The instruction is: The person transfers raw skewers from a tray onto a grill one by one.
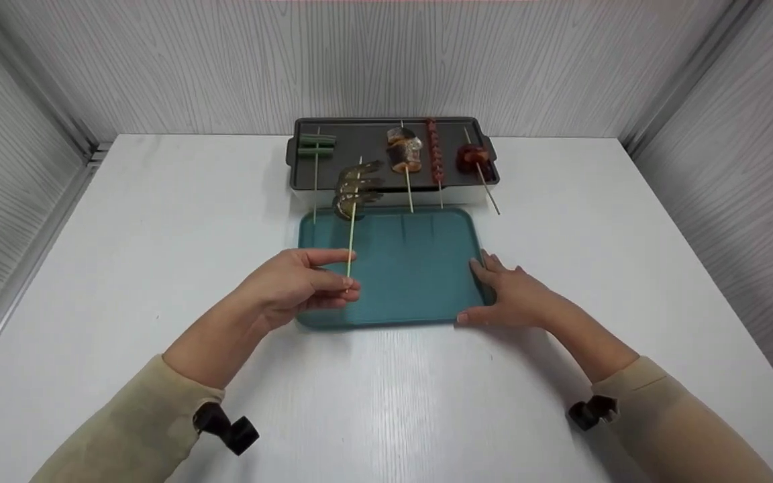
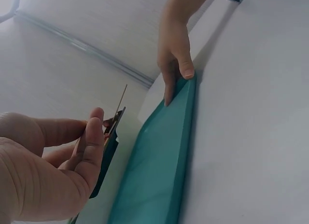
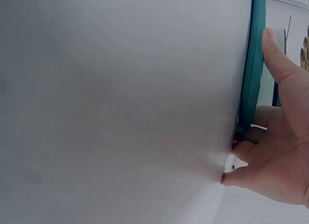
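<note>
My left hand [image 1: 313, 285] pinches the lower end of a bamboo skewer [image 1: 350, 241] threaded with several shrimp [image 1: 357, 191], raised over the left part of a teal tray [image 1: 413, 268]. In the left wrist view, that hand's thumb and fingertips meet around the thin stick. My right hand [image 1: 514, 295] rests at the tray's near right corner, fingers spread. Its thumb touches the near rim and its index finger lies over the right rim. The right wrist view shows the other fingers beside the tray, reaching down to the table.
Behind the tray stands a dark grill plate [image 1: 366, 134] on a pale base. On it lie skewers of green vegetable pieces [image 1: 316, 151], fish chunks [image 1: 404, 151], small red pieces [image 1: 434, 151] and a dark red glazed food [image 1: 474, 157]; their sticks overhang the front edge. White walls enclose the table [image 1: 386, 402].
</note>
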Demonstrator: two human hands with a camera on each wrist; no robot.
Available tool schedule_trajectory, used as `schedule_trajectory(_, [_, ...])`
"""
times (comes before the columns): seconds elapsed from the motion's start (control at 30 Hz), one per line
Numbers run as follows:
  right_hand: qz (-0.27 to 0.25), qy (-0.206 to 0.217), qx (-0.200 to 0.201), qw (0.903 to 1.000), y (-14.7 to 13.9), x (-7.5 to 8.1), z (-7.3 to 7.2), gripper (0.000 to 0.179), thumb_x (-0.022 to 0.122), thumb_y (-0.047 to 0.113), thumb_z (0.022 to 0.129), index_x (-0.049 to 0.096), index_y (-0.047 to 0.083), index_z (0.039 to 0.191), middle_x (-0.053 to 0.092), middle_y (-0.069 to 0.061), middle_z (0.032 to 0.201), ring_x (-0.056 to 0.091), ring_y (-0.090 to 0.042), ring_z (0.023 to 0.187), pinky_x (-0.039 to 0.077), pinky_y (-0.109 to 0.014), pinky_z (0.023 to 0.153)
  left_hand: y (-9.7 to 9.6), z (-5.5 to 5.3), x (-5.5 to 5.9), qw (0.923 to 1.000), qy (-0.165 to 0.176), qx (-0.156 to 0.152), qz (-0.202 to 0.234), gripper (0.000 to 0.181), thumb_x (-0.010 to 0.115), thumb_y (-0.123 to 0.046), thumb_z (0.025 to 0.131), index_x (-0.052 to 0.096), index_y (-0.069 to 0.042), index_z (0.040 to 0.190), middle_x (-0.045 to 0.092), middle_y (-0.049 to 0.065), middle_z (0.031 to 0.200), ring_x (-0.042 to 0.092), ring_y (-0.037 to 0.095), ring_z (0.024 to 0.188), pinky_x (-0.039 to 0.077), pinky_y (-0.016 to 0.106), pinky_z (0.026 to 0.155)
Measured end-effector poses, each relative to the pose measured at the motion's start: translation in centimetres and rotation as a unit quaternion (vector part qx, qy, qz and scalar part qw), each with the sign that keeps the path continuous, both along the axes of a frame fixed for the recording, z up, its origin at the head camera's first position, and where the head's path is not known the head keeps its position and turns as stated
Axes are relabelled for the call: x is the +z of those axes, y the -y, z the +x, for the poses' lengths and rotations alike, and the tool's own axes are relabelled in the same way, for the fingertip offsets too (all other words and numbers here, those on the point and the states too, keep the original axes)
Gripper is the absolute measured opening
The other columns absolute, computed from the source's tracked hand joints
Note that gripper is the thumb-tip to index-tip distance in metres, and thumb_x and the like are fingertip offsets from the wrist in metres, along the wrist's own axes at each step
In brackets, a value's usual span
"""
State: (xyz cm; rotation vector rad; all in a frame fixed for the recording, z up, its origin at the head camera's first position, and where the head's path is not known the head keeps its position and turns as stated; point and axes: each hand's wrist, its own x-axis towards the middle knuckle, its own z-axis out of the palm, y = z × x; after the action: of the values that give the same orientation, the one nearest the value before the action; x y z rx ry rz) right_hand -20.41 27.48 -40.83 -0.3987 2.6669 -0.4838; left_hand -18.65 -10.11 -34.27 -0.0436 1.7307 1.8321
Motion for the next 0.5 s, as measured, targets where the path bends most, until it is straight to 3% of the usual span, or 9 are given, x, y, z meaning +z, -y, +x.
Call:
schedule_trajectory(0.2, [0.002,0.002,-0.002,1.0000,0.0,-0.1,0.0,0.120,0.071,0.076,0.086,0.022,0.006,0.169,0.008,-0.021,0.176,0.013,-0.052,0.157,0.017,-0.065,0.126,-0.6,-1.7,1.0,0.9999,-0.005,0.014,-0.009,0.053,0.065,0.001,0.103,0.055,-0.006,0.154,0.078,0.012,0.108,0.078,0.016,0.089,0.063,0.028,0.086])
schedule_trajectory(0.5, [0.001,-0.001,-0.004,1.0000,0.1,0.0,0.0,0.119,0.071,0.076,0.087,0.021,0.006,0.169,0.007,-0.020,0.176,0.012,-0.053,0.157,0.016,-0.065,0.126,-2.0,-4.6,1.4,0.9993,-0.003,0.036,-0.010,0.053,0.065,0.002,0.103,0.056,-0.007,0.154,0.076,0.014,0.114,0.078,0.016,0.088,0.063,0.029,0.087])
